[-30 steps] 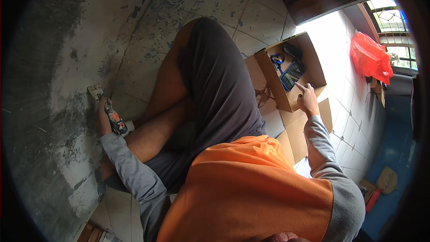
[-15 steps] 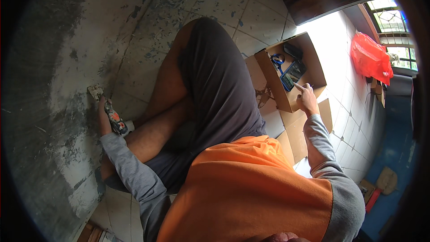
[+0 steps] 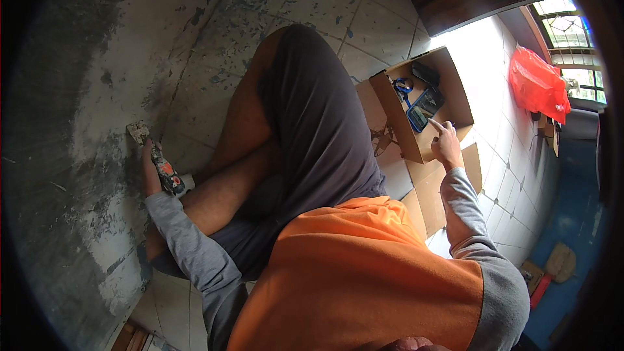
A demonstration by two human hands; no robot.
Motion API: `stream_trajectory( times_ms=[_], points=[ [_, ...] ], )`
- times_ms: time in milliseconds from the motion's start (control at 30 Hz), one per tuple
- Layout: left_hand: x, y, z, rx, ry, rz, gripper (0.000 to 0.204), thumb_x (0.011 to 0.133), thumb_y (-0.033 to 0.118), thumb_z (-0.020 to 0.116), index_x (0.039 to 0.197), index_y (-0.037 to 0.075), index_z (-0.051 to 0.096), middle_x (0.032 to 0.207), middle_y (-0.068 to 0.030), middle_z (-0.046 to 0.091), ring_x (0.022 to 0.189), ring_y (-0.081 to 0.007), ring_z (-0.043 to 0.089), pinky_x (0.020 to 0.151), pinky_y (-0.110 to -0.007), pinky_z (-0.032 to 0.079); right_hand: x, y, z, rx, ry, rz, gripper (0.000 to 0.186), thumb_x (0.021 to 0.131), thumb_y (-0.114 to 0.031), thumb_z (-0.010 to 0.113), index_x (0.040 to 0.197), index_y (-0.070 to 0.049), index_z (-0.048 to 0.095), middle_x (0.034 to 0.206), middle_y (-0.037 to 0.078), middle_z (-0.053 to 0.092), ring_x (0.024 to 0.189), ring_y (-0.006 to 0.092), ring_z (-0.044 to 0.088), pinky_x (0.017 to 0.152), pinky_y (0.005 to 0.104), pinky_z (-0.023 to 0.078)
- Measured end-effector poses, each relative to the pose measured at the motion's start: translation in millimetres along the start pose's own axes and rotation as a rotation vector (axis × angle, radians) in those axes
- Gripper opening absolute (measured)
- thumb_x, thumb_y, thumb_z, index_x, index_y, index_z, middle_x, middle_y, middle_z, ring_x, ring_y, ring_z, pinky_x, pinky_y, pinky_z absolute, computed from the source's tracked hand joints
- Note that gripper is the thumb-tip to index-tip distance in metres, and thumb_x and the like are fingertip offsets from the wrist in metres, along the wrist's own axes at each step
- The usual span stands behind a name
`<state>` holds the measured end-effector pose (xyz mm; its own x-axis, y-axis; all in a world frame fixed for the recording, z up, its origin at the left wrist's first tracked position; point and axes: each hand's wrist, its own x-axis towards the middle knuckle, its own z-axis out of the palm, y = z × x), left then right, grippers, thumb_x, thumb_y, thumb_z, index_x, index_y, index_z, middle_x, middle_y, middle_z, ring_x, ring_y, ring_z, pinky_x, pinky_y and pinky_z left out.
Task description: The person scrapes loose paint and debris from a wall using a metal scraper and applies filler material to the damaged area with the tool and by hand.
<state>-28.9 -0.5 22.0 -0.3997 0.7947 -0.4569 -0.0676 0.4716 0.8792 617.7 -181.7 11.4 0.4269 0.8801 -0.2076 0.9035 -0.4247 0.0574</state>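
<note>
My left hand is closed round a paint-spattered scraper with a dark and orange handle. Its pale, crusted blade is against or very close to the patchy wall, low down by the floor. On the other side, my right hand is at the near right side of an open cardboard box, holding nothing. Its index finger stretches toward a blue-edged phone with a lit screen; whether the fingertip touches it I cannot tell. Also in the box are blue-handled scissors and dark items.
My bent legs fill the space between wall and box. Paint flakes litter the tiled floor. Flattened cardboard lies beneath the box's near side. Dark wooden furniture overhangs the far right; a red plastic bag is beyond.
My right hand has shifted very slightly, its index finger still stretched out over the box. The left hand and scraper stay in place.
</note>
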Motion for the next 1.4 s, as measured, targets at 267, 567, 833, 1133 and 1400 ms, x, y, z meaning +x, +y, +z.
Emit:
stream_trajectory(
  times_ms=[267,567,833,1133,1400],
  points=[
    [6,-4,-8,0.006,-0.057,0.013,0.028,0.088,0.040,0.059,0.082,0.013,0.055,0.075,0.0047,0.045,0.062,-0.0062,0.043,0.058,-0.022,0.037,9,-11,0,0.046,0.024,-0.090,0.063,0.068,0.004,0.052,0.124,-0.025,0.060,0.101,0.011,0.054,0.097,0.0282,0.056,0.081,0.0381,0.050],
    [-3,3,2,0.023,-0.015,-0.012,0.028,0.088,0.041,0.059,0.084,0.013,0.055,0.077,0.0047,0.046,0.063,-0.0063,0.045,0.060,-0.022,0.038,10,-17,1,0.058,0.043,-0.092,0.062,0.068,0.005,0.049,0.122,-0.024,0.062,0.101,0.013,0.053,0.097,0.0294,0.055,0.081,0.0382,0.050],
    [6,-5,-7,0.000,-0.042,-0.028,0.028,0.088,0.040,0.058,0.084,0.013,0.055,0.077,0.0046,0.046,0.065,-0.0064,0.045,0.061,-0.023,0.039,4,-10,-2,0.085,0.060,-0.098,0.060,0.068,0.005,0.049,0.118,-0.023,0.064,0.100,0.010,0.054,0.097,0.0274,0.055,0.081,0.0372,0.049],
    [3,-3,-3,0.027,-0.015,0.007,0.028,0.088,0.040,0.058,0.085,0.012,0.056,0.078,0.0042,0.046,0.066,-0.0071,0.044,0.063,-0.022,0.038,3,-6,4,0.093,0.062,-0.082,0.052,0.069,0.004,0.050,0.110,-0.022,0.069,0.097,0.008,0.054,0.096,0.0256,0.055,0.080,0.0358,0.049],
    [0,1,-1,0.059,-0.025,0.058,0.027,0.088,0.039,0.057,0.084,0.012,0.055,0.077,0.0042,0.045,0.066,-0.0068,0.043,0.062,-0.022,0.037,3,-5,6,0.068,0.058,-0.066,0.051,0.070,0.003,0.051,0.111,-0.023,0.069,0.098,0.008,0.054,0.097,0.0251,0.055,0.080,0.0358,0.049]
  ],
)
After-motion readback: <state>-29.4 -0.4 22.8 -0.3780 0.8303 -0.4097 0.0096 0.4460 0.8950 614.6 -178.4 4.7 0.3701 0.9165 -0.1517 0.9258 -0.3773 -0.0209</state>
